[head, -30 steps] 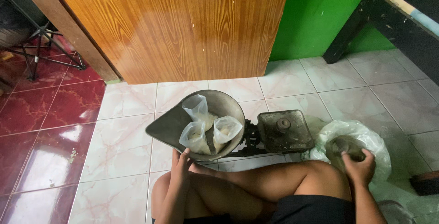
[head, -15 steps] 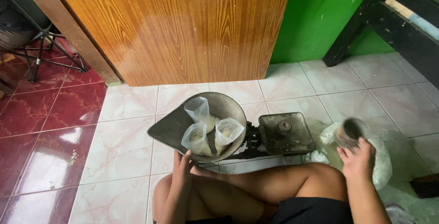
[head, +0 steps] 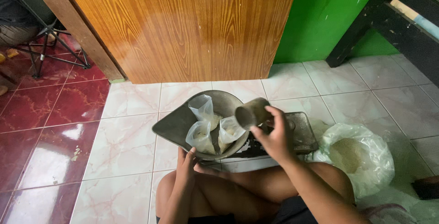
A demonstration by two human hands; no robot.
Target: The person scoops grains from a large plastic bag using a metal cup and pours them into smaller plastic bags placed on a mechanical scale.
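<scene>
The metal cup is dull grey-brown, and the scale pan is a matching tarnished grey. The small bags in the pan are clear plastic over pale cream grain; the big bag is cloudy white with a tan patch showing through. The wooden panel is glossy orange-brown with dark wavy grain. The wall is bright green. Floor tiles are cream with faint marbling, while those at the left are deep red with pale veins
</scene>
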